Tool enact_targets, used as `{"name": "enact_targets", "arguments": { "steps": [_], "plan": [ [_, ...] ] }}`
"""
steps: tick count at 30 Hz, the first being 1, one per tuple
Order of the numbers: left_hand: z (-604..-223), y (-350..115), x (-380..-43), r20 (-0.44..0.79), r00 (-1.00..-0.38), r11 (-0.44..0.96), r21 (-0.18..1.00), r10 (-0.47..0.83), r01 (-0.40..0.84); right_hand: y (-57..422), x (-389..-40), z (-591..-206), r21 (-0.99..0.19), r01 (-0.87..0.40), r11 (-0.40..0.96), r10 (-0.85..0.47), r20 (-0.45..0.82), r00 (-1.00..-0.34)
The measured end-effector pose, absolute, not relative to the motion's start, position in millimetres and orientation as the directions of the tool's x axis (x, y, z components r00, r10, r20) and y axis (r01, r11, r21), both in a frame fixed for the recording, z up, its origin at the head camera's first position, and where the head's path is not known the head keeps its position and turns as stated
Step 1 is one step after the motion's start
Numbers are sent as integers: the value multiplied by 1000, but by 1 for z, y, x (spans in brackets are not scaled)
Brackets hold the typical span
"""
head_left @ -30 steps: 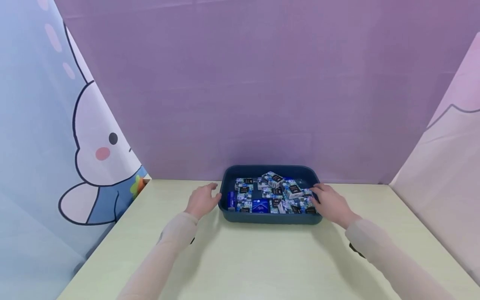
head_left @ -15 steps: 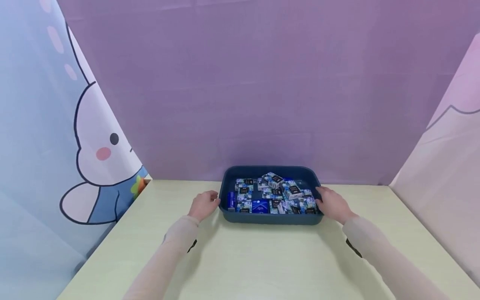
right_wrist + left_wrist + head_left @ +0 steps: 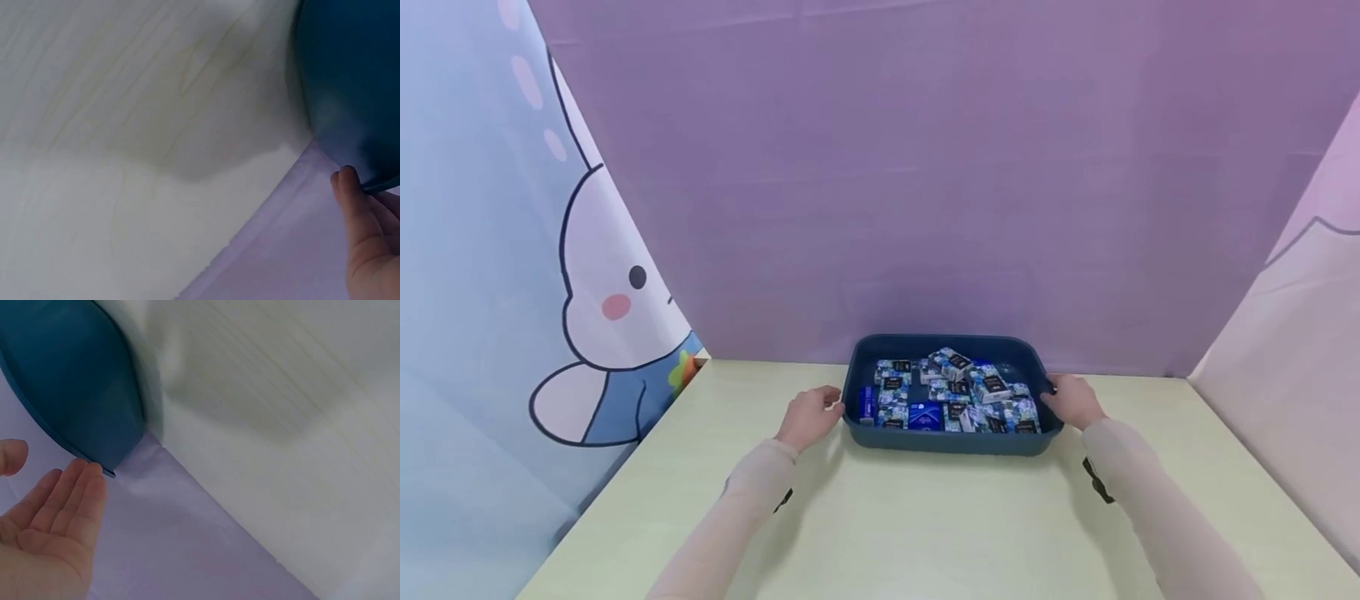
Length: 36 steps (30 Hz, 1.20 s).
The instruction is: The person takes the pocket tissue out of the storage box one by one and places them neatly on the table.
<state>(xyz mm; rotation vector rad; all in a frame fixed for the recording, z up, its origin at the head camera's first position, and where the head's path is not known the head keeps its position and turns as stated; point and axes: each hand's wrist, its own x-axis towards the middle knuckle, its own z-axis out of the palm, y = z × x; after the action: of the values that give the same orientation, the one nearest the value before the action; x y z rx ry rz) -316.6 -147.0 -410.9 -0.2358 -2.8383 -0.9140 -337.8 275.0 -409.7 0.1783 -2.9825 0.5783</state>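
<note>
A dark blue plastic bin [image 3: 951,442] stands on the table against the backdrop, with several small floral-patterned boxes [image 3: 988,383] lying in it, some piled on others. Among them are a plain blue box [image 3: 925,417] near the front and a blue-purple box [image 3: 867,402] at the left wall. My left hand [image 3: 808,417] is at the bin's left end. In the left wrist view its fingers [image 3: 69,503] are straight, tips at the rim, thumb apart. My right hand [image 3: 1073,402] holds the rim at the right end; its thumb is partly hidden in the right wrist view.
The pale wood-look table [image 3: 925,525] runs toward me and to both sides. A purple cloth [image 3: 925,183] hangs right behind the bin. Printed cloths stand at the left [image 3: 617,308] and the right [image 3: 1300,375].
My right hand has gone from above the right rim to gripping it, and that end of the bin has come slightly nearer. My left hand has lowered slightly beside the left rim.
</note>
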Motion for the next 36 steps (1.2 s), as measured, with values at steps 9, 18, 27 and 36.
{"name": "enact_targets", "arguments": {
  "steps": [9, 18, 27, 36],
  "plan": [
    [-406, -143, -309, 196, -972, 789, 572, 133, 223, 278, -343, -421, -446, -83, 891, -40, 106, -994],
    [-398, -139, -313, 197, -958, 769, 573, 206, 283, 273, -343, -426, -475, -33, 879, 12, 91, -996],
    [-381, -124, -328, 100, -918, 864, 313, 383, 394, 270, -342, -427, -458, -27, 888, 36, 128, -991],
    [-378, -99, -347, -83, -895, 896, 117, 439, 429, 268, -342, -427, -439, -26, 898, 54, 169, -984]
  ]
}}
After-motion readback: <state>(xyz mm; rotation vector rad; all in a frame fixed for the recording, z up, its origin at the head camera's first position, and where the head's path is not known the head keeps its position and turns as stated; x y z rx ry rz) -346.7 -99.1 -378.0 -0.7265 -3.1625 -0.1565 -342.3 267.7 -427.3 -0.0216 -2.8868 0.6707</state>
